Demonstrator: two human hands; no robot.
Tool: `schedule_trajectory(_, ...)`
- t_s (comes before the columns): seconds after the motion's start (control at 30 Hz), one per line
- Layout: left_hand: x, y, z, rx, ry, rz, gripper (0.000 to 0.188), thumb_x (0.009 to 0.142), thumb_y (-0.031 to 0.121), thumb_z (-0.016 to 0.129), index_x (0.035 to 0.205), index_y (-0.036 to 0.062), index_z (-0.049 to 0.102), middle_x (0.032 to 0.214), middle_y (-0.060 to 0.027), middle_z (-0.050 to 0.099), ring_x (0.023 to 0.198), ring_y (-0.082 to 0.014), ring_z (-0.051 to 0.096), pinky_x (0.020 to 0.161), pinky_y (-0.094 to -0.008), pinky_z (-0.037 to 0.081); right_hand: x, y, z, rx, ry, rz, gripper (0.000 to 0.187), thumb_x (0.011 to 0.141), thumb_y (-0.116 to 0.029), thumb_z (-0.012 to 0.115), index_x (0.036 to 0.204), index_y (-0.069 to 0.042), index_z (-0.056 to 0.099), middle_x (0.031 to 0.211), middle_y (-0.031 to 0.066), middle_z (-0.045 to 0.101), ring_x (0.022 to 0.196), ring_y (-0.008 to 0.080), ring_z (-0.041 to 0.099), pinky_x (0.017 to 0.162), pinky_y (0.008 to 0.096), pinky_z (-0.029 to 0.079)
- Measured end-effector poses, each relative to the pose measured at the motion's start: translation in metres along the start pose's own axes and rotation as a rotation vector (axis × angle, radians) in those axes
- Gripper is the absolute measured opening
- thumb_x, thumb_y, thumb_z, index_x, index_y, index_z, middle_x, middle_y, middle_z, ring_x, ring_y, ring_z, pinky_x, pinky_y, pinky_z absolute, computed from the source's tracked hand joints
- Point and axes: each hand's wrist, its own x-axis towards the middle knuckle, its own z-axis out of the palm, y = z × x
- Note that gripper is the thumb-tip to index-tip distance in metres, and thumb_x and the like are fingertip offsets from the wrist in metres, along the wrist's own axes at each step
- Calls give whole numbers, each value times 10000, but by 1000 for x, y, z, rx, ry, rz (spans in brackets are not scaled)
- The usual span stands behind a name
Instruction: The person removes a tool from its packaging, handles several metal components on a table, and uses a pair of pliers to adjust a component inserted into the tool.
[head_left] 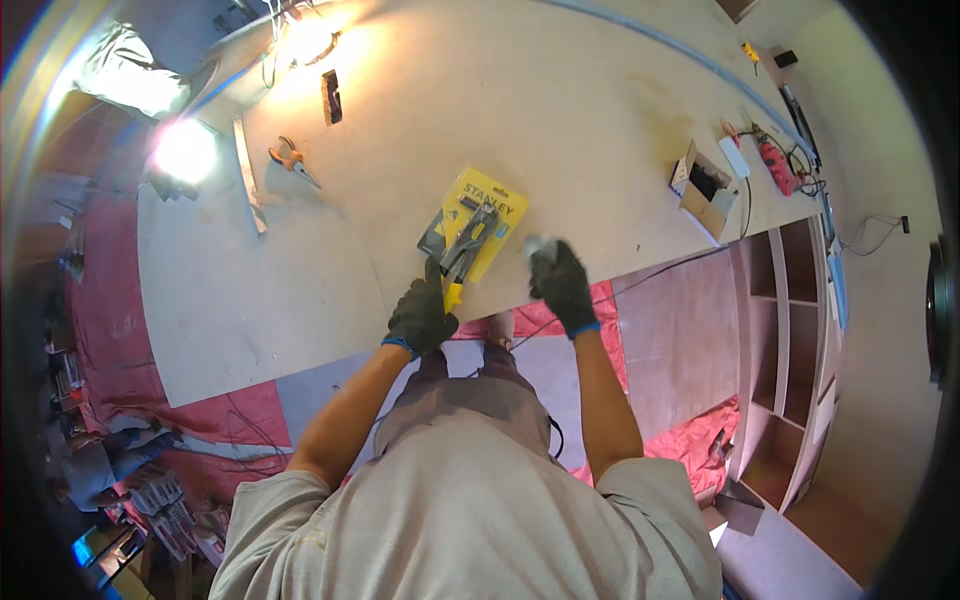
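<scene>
A yellow-backed tool pack (508, 208) lies tilted on the pale board (400, 130), carrying a grey-and-black hand tool (470, 238) with yellow parts. My left hand (422, 312), in a dark glove with a blue cuff, closes at the pack's lower left end. One of its fingers points up along the edge, beside a yellow end piece (453, 297). To the right of the pack, near the board's front edge, my gloved right hand (563, 290) grips a small whitish object (540, 247). Motion smears that object, so its kind does not show.
Orange-handled pliers (290, 160) and a wooden strip (248, 175) lie at left, near a bright lamp (185, 152). An open cardboard box (705, 190), a red power tool (775, 165) and cables are at right. Open shelving (780, 330) stands beyond the board's right end.
</scene>
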Motion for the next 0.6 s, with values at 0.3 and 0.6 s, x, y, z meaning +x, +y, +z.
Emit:
schedule_trajectory(0.3,-6,7,-4,-32,266,31,652,769,128,657,1340,16,362,1016,-260,604,923,-449,634,781,-536,519,6,-39,22,-631,511,-677,738,868,-373,713,1432,-25,388,1051,250,642,897,367,669,739,484,533)
schedule_trajectory(0.6,11,-14,-8,-248,165,111,545,805,147,607,1309,44,428,1005,-262,647,945,-419,653,786,-527,514,30,-23,98,460,-193,-428,360,932,-150,659,1252,-26,549,1011,68,664,792,143,645,674,300,555)
